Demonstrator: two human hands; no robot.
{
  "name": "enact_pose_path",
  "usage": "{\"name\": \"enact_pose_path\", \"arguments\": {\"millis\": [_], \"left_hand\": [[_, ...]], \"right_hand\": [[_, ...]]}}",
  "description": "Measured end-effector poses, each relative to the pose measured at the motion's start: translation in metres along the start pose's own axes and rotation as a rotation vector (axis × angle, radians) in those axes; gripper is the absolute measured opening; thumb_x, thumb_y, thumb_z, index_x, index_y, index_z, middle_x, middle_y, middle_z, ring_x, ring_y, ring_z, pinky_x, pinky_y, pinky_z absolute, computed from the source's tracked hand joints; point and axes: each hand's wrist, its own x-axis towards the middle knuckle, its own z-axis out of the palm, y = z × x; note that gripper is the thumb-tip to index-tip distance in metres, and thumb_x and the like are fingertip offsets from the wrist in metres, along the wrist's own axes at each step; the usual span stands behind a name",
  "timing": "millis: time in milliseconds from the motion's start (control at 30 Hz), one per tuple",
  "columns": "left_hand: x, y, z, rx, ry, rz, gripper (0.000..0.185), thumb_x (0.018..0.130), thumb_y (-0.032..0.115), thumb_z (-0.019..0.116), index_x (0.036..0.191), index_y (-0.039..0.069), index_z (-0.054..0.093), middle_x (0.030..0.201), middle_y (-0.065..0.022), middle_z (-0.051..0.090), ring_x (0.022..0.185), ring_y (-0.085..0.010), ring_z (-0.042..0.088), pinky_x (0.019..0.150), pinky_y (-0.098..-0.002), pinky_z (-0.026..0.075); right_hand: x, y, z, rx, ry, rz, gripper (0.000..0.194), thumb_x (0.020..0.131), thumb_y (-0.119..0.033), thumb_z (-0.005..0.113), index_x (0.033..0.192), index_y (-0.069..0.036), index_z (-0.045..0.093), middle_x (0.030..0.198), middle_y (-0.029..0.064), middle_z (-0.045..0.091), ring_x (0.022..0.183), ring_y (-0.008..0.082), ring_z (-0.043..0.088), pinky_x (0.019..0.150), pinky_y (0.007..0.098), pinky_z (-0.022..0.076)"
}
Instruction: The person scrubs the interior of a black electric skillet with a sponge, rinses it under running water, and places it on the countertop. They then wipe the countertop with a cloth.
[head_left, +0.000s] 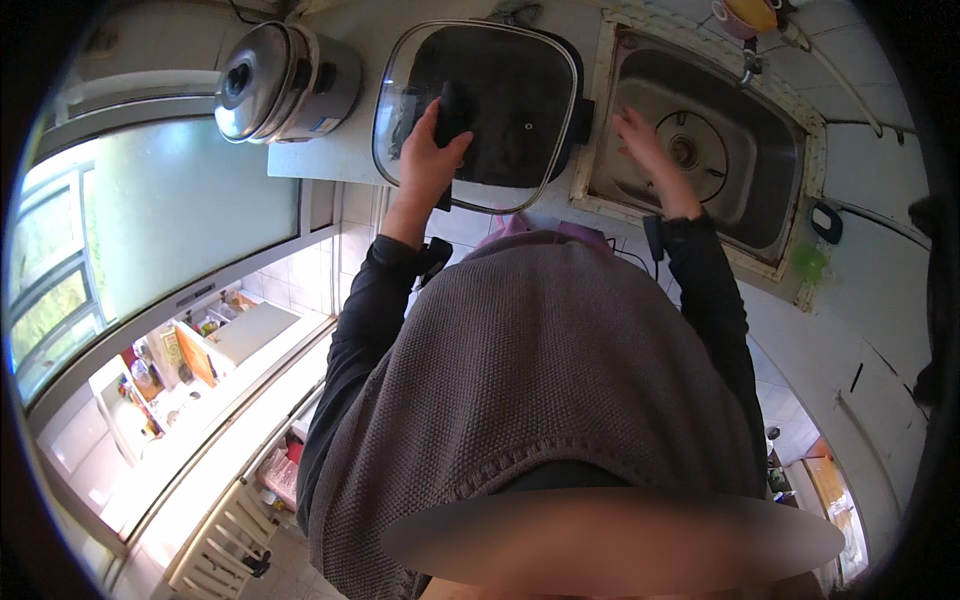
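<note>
A square glass lid (495, 180) with a metal rim lies over a dark square electric pan (566, 64) on the counter, shifted to the left so that the pan's right edge shows. My left hand (431, 154) is at the lid's black handle (448, 112), thumb and fingers on either side of it; the grip looks closed around the handle, though its underside is hidden. Over the left part of the stainless steel sink (750, 165) is my right hand (637, 135), slightly blurred, its fingers pointing towards the pan. Nothing shows in it.
A lidded steel pot (322, 82) stands left of the pan. A faucet (750, 64) reaches over the sink from its back edge, near a hanging pink and yellow bowl (746, 16). A frosted window (202, 180) is at the left. A dark oval object (826, 223) lies right of the sink.
</note>
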Motion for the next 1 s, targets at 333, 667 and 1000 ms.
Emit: {"name": "enact_pose_path", "arguments": {"millis": [333,667,1000], "left_hand": [[0.029,0.001,0.045,0.062,-0.026,-0.002,0.065,0.081,0.017,0.074,0.139,0.005,0.048,0.098,-0.0146,0.069,0.063,-0.0189,0.067,0.058,-0.031,0.055],[0.046,-0.009,0.053,0.108,0.013,0.005,0.069,0.08,0.019,0.076,0.14,0.001,0.046,0.098,-0.015,0.068,0.065,-0.0189,0.068,0.054,-0.0303,0.055],[0.044,-0.011,0.054,0.083,-0.011,-0.005,0.07,0.083,0.02,0.075,0.141,-0.003,0.044,0.079,-0.0109,0.066,0.058,-0.015,0.063,0.052,-0.0291,0.051]], "right_hand": [[-0.084,0.097,-0.114,0.371,0.284,0.18,0.049,0.1,-0.038,0.055,0.14,-0.01,0.051,0.134,0.0081,0.054,0.113,0.0228,0.06,0.087,0.0366,0.055],[-0.097,0.134,-0.154,0.506,0.397,0.113,0.053,0.098,-0.036,0.06,0.138,-0.004,0.05,0.13,0.0117,0.057,0.112,0.0235,0.061,0.087,0.0385,0.0558],[-0.111,0.123,-0.234,0.653,0.879,-0.242,0.058,0.098,-0.025,0.059,0.146,-0.002,0.037,0.136,0.0164,0.053,0.117,0.0266,0.058,0.09,0.0388,0.0551]]}}
